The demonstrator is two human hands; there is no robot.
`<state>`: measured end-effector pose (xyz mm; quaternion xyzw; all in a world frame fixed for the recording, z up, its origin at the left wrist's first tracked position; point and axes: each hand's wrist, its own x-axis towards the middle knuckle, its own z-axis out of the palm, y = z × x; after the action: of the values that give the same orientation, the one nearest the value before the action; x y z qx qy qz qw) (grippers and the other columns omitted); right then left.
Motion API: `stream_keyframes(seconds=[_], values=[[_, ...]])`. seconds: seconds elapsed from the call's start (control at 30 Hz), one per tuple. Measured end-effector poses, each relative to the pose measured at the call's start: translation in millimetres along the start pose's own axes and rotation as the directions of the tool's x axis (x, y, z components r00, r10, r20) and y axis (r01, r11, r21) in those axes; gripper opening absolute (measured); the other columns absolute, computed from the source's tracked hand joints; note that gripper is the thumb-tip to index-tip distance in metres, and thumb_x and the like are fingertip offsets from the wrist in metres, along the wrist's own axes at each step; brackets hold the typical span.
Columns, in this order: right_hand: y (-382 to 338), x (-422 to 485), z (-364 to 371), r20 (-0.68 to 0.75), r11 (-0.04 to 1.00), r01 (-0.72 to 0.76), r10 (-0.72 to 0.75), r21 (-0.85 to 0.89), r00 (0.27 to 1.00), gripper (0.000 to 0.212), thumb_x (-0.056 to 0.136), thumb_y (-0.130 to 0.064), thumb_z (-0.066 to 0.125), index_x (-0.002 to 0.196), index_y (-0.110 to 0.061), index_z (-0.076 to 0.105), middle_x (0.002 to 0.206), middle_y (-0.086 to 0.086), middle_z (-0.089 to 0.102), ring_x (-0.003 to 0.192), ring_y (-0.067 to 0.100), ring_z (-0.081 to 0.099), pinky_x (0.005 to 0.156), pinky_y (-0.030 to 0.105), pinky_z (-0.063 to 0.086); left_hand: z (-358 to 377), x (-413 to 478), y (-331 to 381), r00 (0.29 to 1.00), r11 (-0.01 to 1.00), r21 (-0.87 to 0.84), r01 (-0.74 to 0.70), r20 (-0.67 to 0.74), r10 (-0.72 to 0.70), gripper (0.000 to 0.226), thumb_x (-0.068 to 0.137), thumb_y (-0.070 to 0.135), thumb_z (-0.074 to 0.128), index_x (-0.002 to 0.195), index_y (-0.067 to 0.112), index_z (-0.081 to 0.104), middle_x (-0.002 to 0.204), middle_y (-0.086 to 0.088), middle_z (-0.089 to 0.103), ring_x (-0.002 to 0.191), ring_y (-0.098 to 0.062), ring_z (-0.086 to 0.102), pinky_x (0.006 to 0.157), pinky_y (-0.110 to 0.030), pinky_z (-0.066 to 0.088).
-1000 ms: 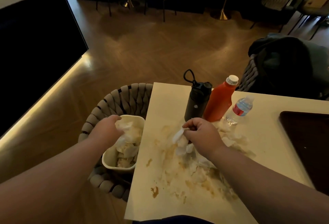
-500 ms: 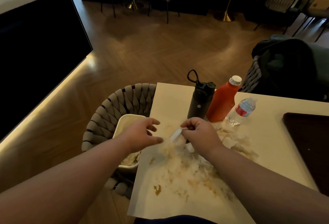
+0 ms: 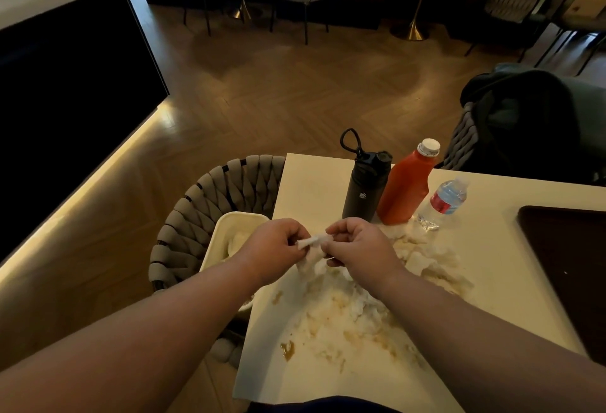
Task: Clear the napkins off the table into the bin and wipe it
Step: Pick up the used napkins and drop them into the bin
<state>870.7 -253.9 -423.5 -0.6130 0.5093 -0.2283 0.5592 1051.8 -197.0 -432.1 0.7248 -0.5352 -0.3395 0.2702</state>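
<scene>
A cream table (image 3: 485, 258) carries a heap of stained white napkins (image 3: 357, 311) and brown smears. Above the heap's left end, my left hand (image 3: 272, 248) and my right hand (image 3: 360, 245) both pinch one white napkin piece (image 3: 311, 242) between them, fingers curled. More napkin hangs below the hands. A cream bin (image 3: 223, 232) with napkins inside sits on the woven chair (image 3: 203, 206) just left of the table edge, partly hidden by my left forearm.
A black flask (image 3: 364, 189), an orange bottle (image 3: 406, 189) and a small water bottle (image 3: 442, 202) stand behind the napkins. A dark tray (image 3: 570, 268) lies at the table's right. A chair with dark clothing (image 3: 531, 124) is behind.
My left hand left the bin, crossed to the table and now pinches the napkin piece that my right hand held up. The right hand stayed roughly in place.
</scene>
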Motion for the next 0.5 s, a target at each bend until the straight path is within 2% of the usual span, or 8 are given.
stream_keyframes(seconds=[0.1, 0.2, 0.3, 0.43, 0.5], values=[[5.8, 1.1, -8.8, -0.028, 1.0, -0.012, 0.012, 0.001, 1.0, 0.018, 0.089, -0.007, 0.075, 0.102, -0.017, 0.069, 0.09, 0.009, 0.075, 0.084, 0.024, 0.075, 0.076, 0.043, 0.065, -11.7, 5.8, -20.9, 0.997, 0.997, 0.063, 0.04, -0.076, -0.035, 0.011, 0.094, 0.019, 0.072, 0.09, 0.029, 0.072, 0.082, 0.008, 0.07, 0.075, -0.01, 0.066, 0.07, -0.03, 0.061], [14.0, 0.7, -23.3, -0.075, 0.999, -0.043, 0.043, 0.002, 0.996, 0.017, 0.09, -0.007, 0.073, 0.103, -0.016, 0.069, 0.09, 0.009, 0.075, 0.085, 0.024, 0.075, 0.076, 0.041, 0.065, -31.5, 7.6, -49.2, 0.972, 0.985, 0.097, 0.142, -0.204, -0.12, 0.01, 0.096, 0.019, 0.069, 0.094, 0.029, 0.069, 0.083, 0.006, 0.068, 0.071, -0.012, 0.066, 0.057, -0.023, 0.053], [23.4, -2.1, -35.2, -0.126, 0.997, -0.081, 0.08, 0.001, 0.989, 0.016, 0.09, -0.006, 0.072, 0.102, -0.017, 0.07, 0.088, 0.008, 0.075, 0.084, 0.024, 0.074, 0.075, 0.037, 0.065, -52.9, 9.9, -79.8, 0.938, 0.966, 0.116, 0.233, -0.29, -0.192, 0.009, 0.098, 0.017, 0.067, 0.099, 0.027, 0.068, 0.086, 0.004, 0.067, 0.071, -0.015, 0.065, 0.053, -0.022, 0.048], [34.6, -6.0, -44.2, -0.16, 0.991, -0.133, 0.128, -0.026, 0.979, 0.014, 0.09, -0.006, 0.072, 0.099, -0.018, 0.07, 0.088, 0.008, 0.075, 0.084, 0.023, 0.074, 0.076, 0.035, 0.065, -64.6, 12.9, -110.3, 0.896, 0.913, 0.215, 0.347, -0.363, -0.255, 0.008, 0.099, 0.019, 0.065, 0.105, 0.016, 0.07, 0.084, 0.002, 0.065, 0.073, -0.017, 0.062, 0.054, -0.028, 0.046], [37.4, -8.4, -47.2, -0.169, 0.988, -0.148, 0.139, -0.042, 0.976, 0.014, 0.091, -0.007, 0.072, 0.098, -0.019, 0.07, 0.088, 0.007, 0.075, 0.084, 0.021, 0.074, 0.076, 0.036, 0.064, -63.2, 12.3, -120.1, 0.885, 0.894, 0.233, 0.382, -0.37, -0.282, 0.008, 0.1, 0.019, 0.063, 0.103, 0.016, 0.07, 0.082, 0.0, 0.065, 0.071, -0.02, 0.062, 0.055, -0.033, 0.052]])
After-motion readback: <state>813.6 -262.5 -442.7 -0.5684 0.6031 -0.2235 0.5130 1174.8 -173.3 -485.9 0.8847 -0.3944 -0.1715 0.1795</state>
